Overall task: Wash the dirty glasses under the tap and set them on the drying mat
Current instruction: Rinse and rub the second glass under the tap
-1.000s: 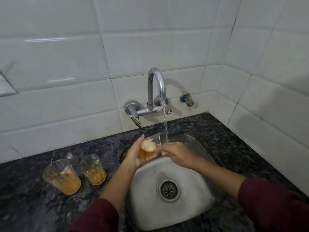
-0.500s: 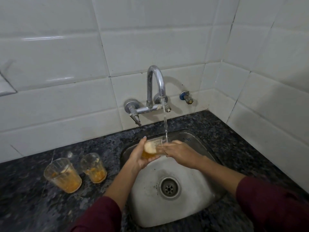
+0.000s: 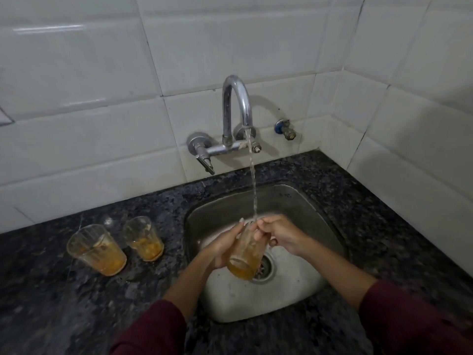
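Note:
Over the steel sink (image 3: 302,201) my left hand (image 3: 220,247) grips a dirty glass (image 3: 245,254) with orange residue, its mouth up toward the running stream from the chrome tap (image 3: 236,106). My right hand (image 3: 279,234) is at the glass's rim, fingers reaching into or onto the top. Water falls onto the fingers and rim. Two more dirty glasses stand upright on the dark counter to the left: a larger near one (image 3: 96,249) and a smaller one (image 3: 143,238) behind it. No drying mat is in view.
A dark speckled granite counter (image 3: 76,303) surrounds the sink. White tiled walls close off the back and the right side. A small blue-capped valve (image 3: 285,129) sticks out of the wall right of the tap. The sink drain (image 3: 265,267) lies just below the held glass.
The held glass has turned from lying sideways to mouth-up and sits lower, nearer the drain. My right hand moved onto its rim. The view shifted closer.

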